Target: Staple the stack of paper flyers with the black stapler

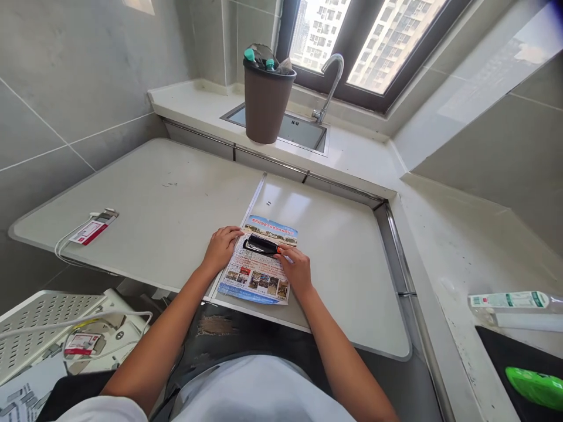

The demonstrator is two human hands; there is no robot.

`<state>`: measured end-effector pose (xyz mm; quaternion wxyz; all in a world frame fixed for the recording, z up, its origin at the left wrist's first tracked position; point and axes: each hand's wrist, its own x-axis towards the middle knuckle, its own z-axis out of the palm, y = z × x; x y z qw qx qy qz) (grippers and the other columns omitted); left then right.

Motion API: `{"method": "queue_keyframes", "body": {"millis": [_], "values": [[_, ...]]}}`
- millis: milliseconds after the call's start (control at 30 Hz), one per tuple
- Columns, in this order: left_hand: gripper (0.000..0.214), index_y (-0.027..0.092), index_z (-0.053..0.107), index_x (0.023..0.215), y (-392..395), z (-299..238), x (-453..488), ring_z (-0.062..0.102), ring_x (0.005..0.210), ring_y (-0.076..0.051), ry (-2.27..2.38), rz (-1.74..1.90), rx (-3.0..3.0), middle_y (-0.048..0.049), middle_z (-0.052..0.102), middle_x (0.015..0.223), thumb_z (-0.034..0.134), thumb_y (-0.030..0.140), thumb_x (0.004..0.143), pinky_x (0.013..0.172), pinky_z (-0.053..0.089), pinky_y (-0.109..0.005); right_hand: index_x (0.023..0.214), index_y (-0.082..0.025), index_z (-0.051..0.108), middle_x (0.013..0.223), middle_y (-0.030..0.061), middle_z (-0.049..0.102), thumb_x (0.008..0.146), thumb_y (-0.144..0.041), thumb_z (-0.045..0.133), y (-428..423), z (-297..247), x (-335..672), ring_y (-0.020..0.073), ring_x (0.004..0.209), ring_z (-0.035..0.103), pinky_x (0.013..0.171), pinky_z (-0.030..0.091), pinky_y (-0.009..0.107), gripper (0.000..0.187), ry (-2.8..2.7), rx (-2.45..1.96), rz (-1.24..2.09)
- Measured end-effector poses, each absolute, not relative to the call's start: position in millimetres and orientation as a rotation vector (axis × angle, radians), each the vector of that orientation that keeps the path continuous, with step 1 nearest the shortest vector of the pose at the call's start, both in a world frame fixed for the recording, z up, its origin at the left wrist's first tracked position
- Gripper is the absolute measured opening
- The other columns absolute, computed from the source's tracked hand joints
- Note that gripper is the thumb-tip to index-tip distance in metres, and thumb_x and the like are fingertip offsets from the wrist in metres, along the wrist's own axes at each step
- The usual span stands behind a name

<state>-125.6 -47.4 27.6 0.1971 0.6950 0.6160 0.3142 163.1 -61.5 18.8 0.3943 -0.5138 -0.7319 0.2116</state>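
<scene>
A printed flyer (257,280) with blue, red and photo areas lies on the white folding table in front of me. On its upper part rests a black stapler (259,244), lengthwise across the sheet, with an orange bit at its right end. The fingers of my right hand (295,268) close on that orange end. My left hand (220,248) lies at the flyer's left edge, fingers stretched toward the stapler's left tip and holding nothing. Two small staple-like bits (268,203) lie on the table beyond the flyer.
A brown bin (267,105) with bottles stands on the counter by the sink (308,132) and faucet (333,82). A red-and-white box with a cable (93,228) lies at the table's left. A clear bottle (512,301) and a green packet (534,387) are on the right counter.
</scene>
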Motion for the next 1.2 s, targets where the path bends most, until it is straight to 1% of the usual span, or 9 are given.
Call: {"method": "queue_keyframes", "body": {"millis": [133,200,333,500,600,733,867,1067,1200], "values": [[0.046,0.016,0.073,0.132,-47,25,-134,0.070,0.132,-0.028,1.627,1.185,1.667,-0.0142,0.076,0.139,0.038,0.028,0.105,0.123,0.052,-0.050,0.092,-0.030,0.080,0.120,0.0104,0.086,0.104,-0.045,0.068,-61,24,162,0.0328,0.112,0.081,0.103,0.066,0.054,0.023,-1.837,-1.269,0.529],[0.044,0.017,0.073,0.130,-49,25,-136,0.070,0.134,-0.028,1.599,1.290,1.554,-0.0138,0.076,0.139,0.040,0.034,0.105,0.124,0.052,-0.050,0.107,-0.029,0.081,0.127,0.0113,0.083,0.101,-0.047,0.073,-56,29,159,0.0337,0.120,0.078,0.106,0.064,0.056,0.020,-1.824,-1.255,0.544],[0.040,0.018,0.072,0.127,-50,29,-133,0.068,0.140,-0.029,1.392,1.450,1.344,-0.0144,0.075,0.142,0.052,0.043,0.103,0.129,0.048,-0.051,0.145,-0.026,0.070,0.144,0.0142,0.075,0.092,-0.045,0.085,-38,41,146,0.0345,0.135,0.070,0.114,0.059,0.055,0.057,-1.985,-1.196,0.634],[0.036,0.017,0.071,0.125,-46,34,-128,0.067,0.144,-0.028,1.036,1.521,0.779,-0.0181,0.067,0.157,0.059,0.042,0.103,0.128,0.049,-0.049,0.119,-0.027,0.081,0.115,0.0099,0.084,0.097,-0.031,0.078,-30,57,123,0.0318,0.109,0.078,0.100,0.064,0.050,0.022,-2.180,-1.174,0.544],[0.033,0.012,0.073,0.119,-43,40,-135,0.075,0.129,-0.025,0.887,1.482,0.326,-0.0211,0.075,0.141,0.048,0.031,0.109,0.123,0.054,-0.044,0.128,-0.030,0.079,0.118,0.0069,0.085,0.105,-0.025,0.069,-41,69,109,0.0295,0.113,0.078,0.101,0.063,0.050,0.025,-2.140,-0.964,0.228],[0.047,0.003,0.067,0.140,-45,54,-148,0.081,0.115,-0.028,0.663,1.408,-0.056,-0.0238,0.080,0.126,0.039,0.032,0.115,0.103,0.065,-0.039,0.133,-0.027,0.076,0.122,0.0049,0.085,0.108,-0.011,0.065,-53,74,88,0.0242,0.111,0.078,0.098,0.060,0.044,0.032,-2.349,-0.550,-0.305],[0.053,-0.003,0.054,0.156,-47,60,-152,0.084,0.105,-0.029,0.602,1.366,-0.142,-0.0224,0.083,0.115,0.037,0.028,0.117,0.091,0.068,-0.037,0.133,-0.026,0.075,0.118,0.0032,0.086,0.109,-0.013,0.067,-55,64,74,0.0209,0.101,0.077,0.093,0.059,0.040,0.028,-2.365,-0.458,-0.541],[0.040,0.001,0.064,0.144,-48,55,-152,0.085,0.099,-0.028,0.637,1.432,-0.175,-0.0175,0.084,0.105,0.044,0.019,0.114,0.093,0.068,-0.040,0.132,-0.025,0.076,0.115,0.0069,0.085,0.104,-0.007,0.061,-61,63,81,0.0259,0.102,0.074,0.092,0.060,0.044,0.037,-2.121,-0.775,-0.146],[0.029,0.006,0.071,0.120,-50,58,-153,0.083,0.096,-0.028,0.664,1.418,-0.201,-0.0172,0.082,0.102,0.046,0.020,0.113,0.090,0.068,-0.043,0.118,-0.025,0.083,0.111,0.0080,0.085,0.096,-0.024,0.076,-67,59,104,0.0301,0.104,0.076,0.093,0.062,0.048,0.024,-1.718,-1.215,0.276]]}}
